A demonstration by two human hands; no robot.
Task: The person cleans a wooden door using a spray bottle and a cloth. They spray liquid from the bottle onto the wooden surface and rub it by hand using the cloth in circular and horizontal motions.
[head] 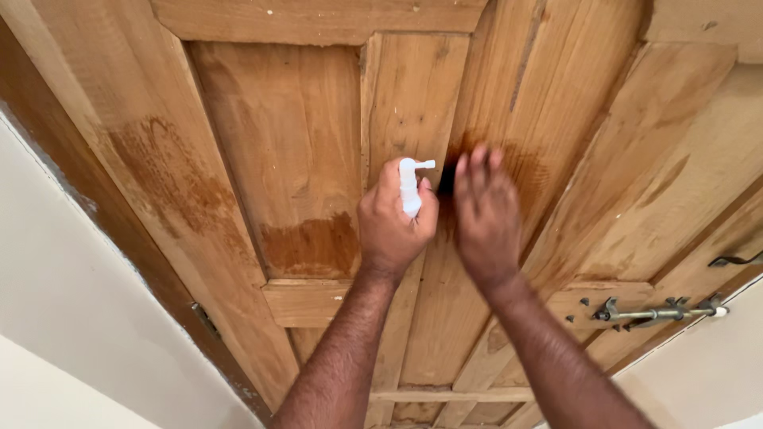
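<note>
My left hand [391, 226] is closed around a small white spray bottle [410, 184], its nozzle pointing right toward the door. My right hand [485, 214] is open, fingers together, pressed flat against a dark wet patch [534, 171] on the wooden panelled door [286, 135]. The fingers look slightly blurred. The two hands are close together, almost touching, at the middle of the door.
Other darker wet stains show on the door at the left [171, 179] and on the lower part of one panel [311, 248]. A metal slide bolt [656, 312] sits at the right, a hinge [204, 318] at the left. White walls [71, 318] flank the door frame.
</note>
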